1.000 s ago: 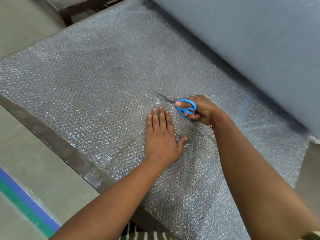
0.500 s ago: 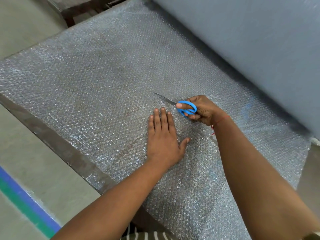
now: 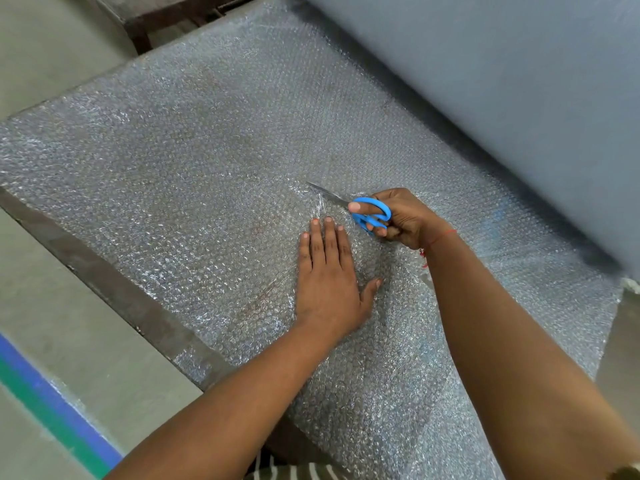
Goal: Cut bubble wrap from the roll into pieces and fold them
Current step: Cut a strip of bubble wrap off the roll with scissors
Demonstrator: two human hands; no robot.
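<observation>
A wide sheet of bubble wrap (image 3: 194, 161) lies spread over the table, coming off a big grey roll (image 3: 502, 84) at the upper right. My left hand (image 3: 329, 278) presses flat on the sheet with straight fingers, just left of the cut line. My right hand (image 3: 401, 216) grips blue-handled scissors (image 3: 367, 211), whose blades point up-left into the wrap just beyond my left fingertips. The wrap near me, under my forearms, hangs rumpled over the table's front edge.
The table's dark edge (image 3: 114, 282) runs diagonally at the lower left. Beyond it is grey floor with a blue and green stripe (image 3: 52, 410). A dark wooden frame (image 3: 162, 19) stands at the top left.
Both hands have hardly moved. The scissors stay at nearly the same spot in the wrap, and my left hand stays flat beside them.
</observation>
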